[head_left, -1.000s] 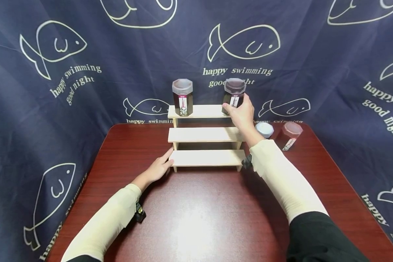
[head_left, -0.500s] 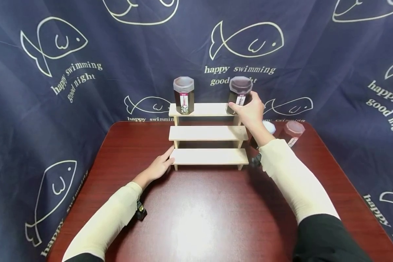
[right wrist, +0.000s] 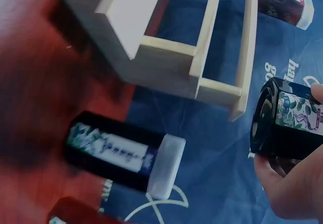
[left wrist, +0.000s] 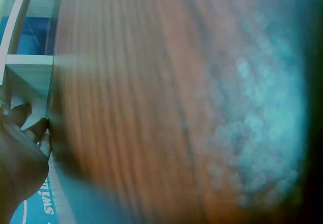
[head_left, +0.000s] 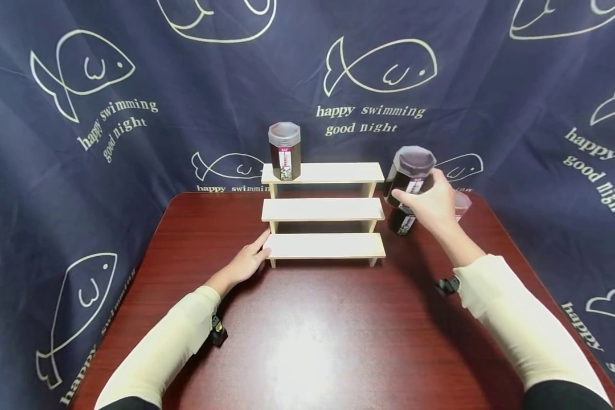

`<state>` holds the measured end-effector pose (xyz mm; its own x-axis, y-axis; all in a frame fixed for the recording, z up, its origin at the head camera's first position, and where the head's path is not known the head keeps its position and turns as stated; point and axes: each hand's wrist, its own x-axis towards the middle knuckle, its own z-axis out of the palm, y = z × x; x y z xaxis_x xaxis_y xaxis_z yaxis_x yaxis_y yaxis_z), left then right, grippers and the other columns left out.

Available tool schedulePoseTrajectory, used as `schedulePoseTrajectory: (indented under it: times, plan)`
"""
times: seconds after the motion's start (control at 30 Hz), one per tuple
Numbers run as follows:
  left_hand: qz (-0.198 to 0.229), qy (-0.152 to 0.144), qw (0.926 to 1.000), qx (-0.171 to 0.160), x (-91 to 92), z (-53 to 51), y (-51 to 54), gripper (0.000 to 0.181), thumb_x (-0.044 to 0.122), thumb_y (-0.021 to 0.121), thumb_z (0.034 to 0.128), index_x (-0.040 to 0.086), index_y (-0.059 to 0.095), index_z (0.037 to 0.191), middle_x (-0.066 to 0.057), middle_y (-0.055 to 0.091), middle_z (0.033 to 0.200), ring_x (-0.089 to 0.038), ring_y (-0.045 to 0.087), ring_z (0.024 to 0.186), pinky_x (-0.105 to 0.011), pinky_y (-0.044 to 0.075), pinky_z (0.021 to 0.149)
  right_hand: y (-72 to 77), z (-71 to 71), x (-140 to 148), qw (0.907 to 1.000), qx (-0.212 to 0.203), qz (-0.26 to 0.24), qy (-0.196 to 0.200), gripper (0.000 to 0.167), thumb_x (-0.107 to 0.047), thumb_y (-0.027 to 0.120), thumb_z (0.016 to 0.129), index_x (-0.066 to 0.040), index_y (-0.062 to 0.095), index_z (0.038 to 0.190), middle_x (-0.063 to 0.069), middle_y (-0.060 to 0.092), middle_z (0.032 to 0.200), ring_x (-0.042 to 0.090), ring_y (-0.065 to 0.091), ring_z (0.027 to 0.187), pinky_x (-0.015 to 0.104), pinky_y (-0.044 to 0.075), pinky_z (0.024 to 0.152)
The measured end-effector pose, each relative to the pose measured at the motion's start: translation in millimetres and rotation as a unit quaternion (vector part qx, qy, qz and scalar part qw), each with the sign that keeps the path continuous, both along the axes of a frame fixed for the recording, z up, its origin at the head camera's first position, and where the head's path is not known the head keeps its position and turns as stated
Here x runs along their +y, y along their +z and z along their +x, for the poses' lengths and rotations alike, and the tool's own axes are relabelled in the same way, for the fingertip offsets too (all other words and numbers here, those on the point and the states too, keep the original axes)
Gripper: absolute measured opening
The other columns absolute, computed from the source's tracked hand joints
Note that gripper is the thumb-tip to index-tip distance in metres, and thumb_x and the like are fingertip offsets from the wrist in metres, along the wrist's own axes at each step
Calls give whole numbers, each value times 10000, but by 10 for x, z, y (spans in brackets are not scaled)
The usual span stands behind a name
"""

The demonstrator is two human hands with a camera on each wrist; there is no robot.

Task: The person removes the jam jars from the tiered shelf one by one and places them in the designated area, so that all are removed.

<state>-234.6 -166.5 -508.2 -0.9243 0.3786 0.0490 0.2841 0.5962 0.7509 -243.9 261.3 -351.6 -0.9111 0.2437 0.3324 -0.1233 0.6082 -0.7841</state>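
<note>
In the head view my right hand (head_left: 433,199) grips a dark, clear-lidded jar (head_left: 414,165), tilted in the air right of the three-tier wooden shelf (head_left: 323,246). The right wrist view shows the held jar's dark base (right wrist: 262,118) with fingers round its labelled side. My left hand (head_left: 245,262) holds the left end of the lowest tier, thumb at the board's edge; the left wrist view shows its fingers (left wrist: 35,130) at the side panel. A similar jar (head_left: 285,162) stands upright at the top tier's left end.
Behind and below the held jar, another dark jar (head_left: 402,222) stands on the red-brown table (head_left: 307,319); its lid is hidden. A further jar (head_left: 462,204) shows partly behind my right hand. A dark blue curtain (head_left: 225,97) with fish drawings hangs behind.
My right hand has lifted the jar off the top tier's right end and carried it right and down, past the shelf's end. My left hand stays at the lowest tier.
</note>
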Motion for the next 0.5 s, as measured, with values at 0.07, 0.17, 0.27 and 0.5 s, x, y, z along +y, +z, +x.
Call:
schedulePoseTrajectory:
  times: [0.07, 0.17, 0.27, 0.5]
  plan:
    - [-55, -19, 10000, 50, 0, 2, -13, 624, 277, 475, 1063, 91, 241, 1611, -171, 405, 1551, -322, 439, 1365, -504, 276, 1160, -42, 90, 73, 10000, -32, 72, 38, 746, -242, 873, 757, 8, 528, 1370, 210, 618, 1267, 329, 556, 1150, 472, 404, 1010]
    - [-106, -73, 9999, 116, 4, 4, -30, 626, 285, 467, 1067, 89, 231, 1612, -170, 380, 1564, -335, 420, 1386, -509, 275, 1160, -140, 208, 190, 9995, -53, 312, 48, 724, -230, 879, 751, 11, 544, 1346, 222, 620, 1246, 367, 551, 1158, 508, 394, 1001]
    - [-52, -94, 9999, 119, 4, 6, -21, 627, 273, 474, 1066, 85, 228, 1612, -176, 375, 1565, -348, 416, 1387, -514, 272, 1161, -279, 293, 295, 9980, -66, 628, 25, 717, -240, 887, 739, -2, 553, 1327, 228, 633, 1210, 423, 564, 1152, 556, 405, 975]
    - [-12, -32, 9999, 108, 9, 10, 16, 621, 267, 476, 1064, 90, 241, 1611, -151, 365, 1579, -332, 418, 1387, -505, 264, 1166, -637, 382, 423, 9953, -352, 898, -87, 798, -277, 896, 728, 4, 505, 1364, 245, 625, 1207, 499, 569, 1136, 611, 423, 928]
